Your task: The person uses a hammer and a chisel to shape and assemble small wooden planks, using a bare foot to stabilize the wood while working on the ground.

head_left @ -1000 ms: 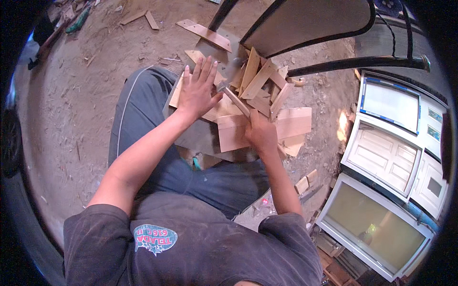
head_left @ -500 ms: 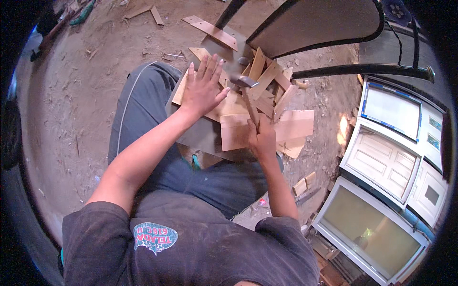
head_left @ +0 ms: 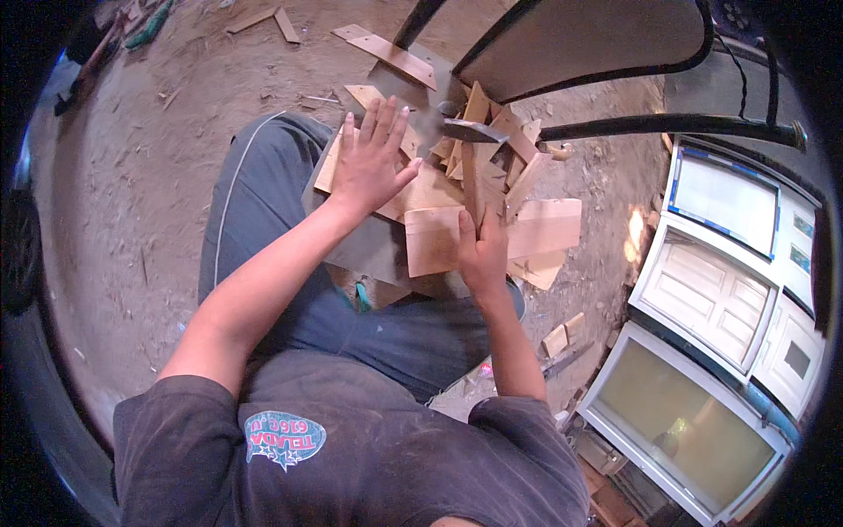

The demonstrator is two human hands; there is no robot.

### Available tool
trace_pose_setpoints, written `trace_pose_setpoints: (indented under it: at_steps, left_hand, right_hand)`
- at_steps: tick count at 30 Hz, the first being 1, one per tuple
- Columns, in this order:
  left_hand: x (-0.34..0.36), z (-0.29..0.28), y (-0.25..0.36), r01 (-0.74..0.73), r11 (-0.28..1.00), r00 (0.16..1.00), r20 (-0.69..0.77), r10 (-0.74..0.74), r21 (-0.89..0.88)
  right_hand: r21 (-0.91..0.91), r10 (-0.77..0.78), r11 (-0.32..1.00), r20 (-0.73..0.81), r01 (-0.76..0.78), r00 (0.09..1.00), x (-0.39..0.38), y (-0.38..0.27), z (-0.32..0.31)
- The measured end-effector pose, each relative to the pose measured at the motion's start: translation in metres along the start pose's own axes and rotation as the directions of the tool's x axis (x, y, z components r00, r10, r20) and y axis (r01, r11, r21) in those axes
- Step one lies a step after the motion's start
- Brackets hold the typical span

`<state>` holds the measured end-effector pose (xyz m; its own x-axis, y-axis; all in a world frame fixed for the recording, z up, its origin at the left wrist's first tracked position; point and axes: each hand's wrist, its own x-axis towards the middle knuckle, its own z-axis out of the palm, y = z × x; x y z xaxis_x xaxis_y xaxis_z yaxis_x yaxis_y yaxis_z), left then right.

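My left hand (head_left: pixel 369 162) lies with fingers spread on a pale wooden board (head_left: pixel 421 195) over a grey support (head_left: pixel 356 250) by my legs. My right hand (head_left: pixel 481 250) grips a hammer (head_left: pixel 471 171) by its wooden handle, its metal head raised to the right of my left fingertips. Beneath and beside my right hand lies a wide pinkish plank (head_left: pixel 540 227). Short angled wood pieces (head_left: pixel 527 180) are heaped just behind the hammer. Whether anything small lies under my left fingers is hidden.
A dark metal frame with a panel (head_left: pixel 588 53) stands beyond the pile. Another plank (head_left: pixel 391 54) lies at the back. Several white-framed panels and doors (head_left: pixel 702 290) occupy the right. Wood scraps (head_left: pixel 285 26) are scattered on the dirt floor (head_left: pixel 158 220). My legs (head_left: pixel 241 202) border the work.
The hammer's head has swung up and to the right, away from beside my left fingers, with my right hand still gripping it. My left hand has shifted only slightly.
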<state>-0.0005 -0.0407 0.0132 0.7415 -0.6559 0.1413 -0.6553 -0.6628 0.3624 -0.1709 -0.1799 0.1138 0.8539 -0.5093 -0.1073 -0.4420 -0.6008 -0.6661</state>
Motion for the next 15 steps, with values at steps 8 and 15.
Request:
trace_pose_setpoints:
  at_steps: [8, 15]
  left_hand:
    - [-0.001, 0.001, 0.0, -0.013, 1.0, 1.0, -0.014, 0.013, 0.012]
    - [0.0, 0.002, 0.001, 0.0, 1.0, 1.0, -0.016, 0.0, 0.004]
  right_hand:
    - [-0.112, -0.036, 0.993, 0.042, 0.041, 0.998, 0.002, -0.01, -0.004]
    - [-0.266, 0.108, 0.962, 0.144, -0.067, 0.984, 0.006, 0.006, -0.002]
